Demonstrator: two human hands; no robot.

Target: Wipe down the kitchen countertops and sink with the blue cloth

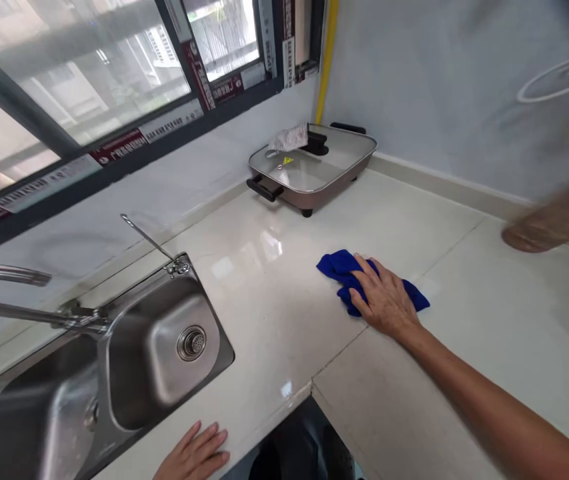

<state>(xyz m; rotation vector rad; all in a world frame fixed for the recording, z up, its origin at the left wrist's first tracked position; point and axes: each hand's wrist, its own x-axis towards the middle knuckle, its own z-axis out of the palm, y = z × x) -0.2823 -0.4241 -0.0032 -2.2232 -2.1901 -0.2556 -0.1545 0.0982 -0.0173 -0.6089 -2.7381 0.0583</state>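
Note:
My right hand (381,293) presses down on a blue cloth (339,263) on the pale countertop (274,287). The cloth is crumpled, and its corners stick out on both sides of the fingers. Palm down beside the sink, my left hand (197,453) rests near the counter's front edge with fingers outstretched and nothing in them.
A double steel sink (164,353) with a faucet (9,293) lies left. An electric pan (309,177) with a glass lid stands in the back corner. A blurred brown rounded object (539,227) is at right. A yellow pipe (327,60) runs up the corner.

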